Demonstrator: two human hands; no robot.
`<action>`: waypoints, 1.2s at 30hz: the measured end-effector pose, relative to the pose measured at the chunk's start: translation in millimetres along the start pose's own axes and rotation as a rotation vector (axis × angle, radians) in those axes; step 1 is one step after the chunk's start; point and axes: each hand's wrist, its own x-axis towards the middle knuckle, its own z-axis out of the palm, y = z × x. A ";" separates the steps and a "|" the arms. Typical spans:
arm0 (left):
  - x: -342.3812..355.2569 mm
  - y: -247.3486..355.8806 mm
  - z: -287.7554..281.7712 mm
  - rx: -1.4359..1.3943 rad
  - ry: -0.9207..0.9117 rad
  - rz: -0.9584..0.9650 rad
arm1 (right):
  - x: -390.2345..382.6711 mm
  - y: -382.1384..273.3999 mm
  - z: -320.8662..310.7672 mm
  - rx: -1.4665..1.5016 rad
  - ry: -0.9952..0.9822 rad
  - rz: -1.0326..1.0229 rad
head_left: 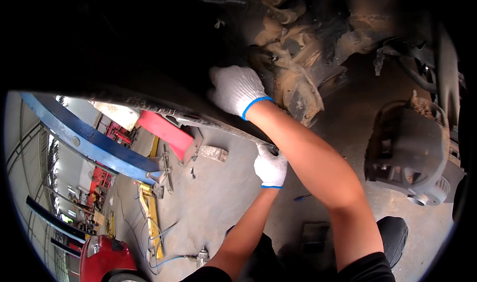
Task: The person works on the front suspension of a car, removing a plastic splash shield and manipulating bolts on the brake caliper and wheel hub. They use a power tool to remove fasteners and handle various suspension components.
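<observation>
Above me spreads the dark, dirt-caked underside of a vehicle. A long dark panel runs across it, its lower edge sloping down to the right. My left hand, in a white knit glove with a blue cuff, is closed on that edge at its right end. Higher up, my right hand, gloved the same way, reaches over the panel into shadow. Its fingers look curled, and their tips fade into the dark, so whatever they hold is hidden. My right forearm passes in front of the panel's end.
At right hangs a dark, muddy housing. A screwdriver-like tool lies on the concrete floor. Leftward are a blue lift beam, a yellow base, a red piece, an air tool with its hose, and a red car.
</observation>
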 end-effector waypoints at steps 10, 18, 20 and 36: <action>-1.2 -60.2 21.2 -0.053 -0.013 0.107 | -74.5 3.0 -91.8 0.034 0.007 0.074; 5.8 -45.3 19.8 -0.641 -0.030 -0.182 | -140.3 6.5 -114.3 -0.011 -0.212 0.282; 6.0 -38.1 20.1 -0.545 0.025 -0.236 | -159.0 4.6 -124.7 -0.207 -0.218 0.217; 1.1 32.8 -8.9 0.185 -0.050 -0.082 | -352.9 66.2 -74.3 -0.139 -0.657 0.580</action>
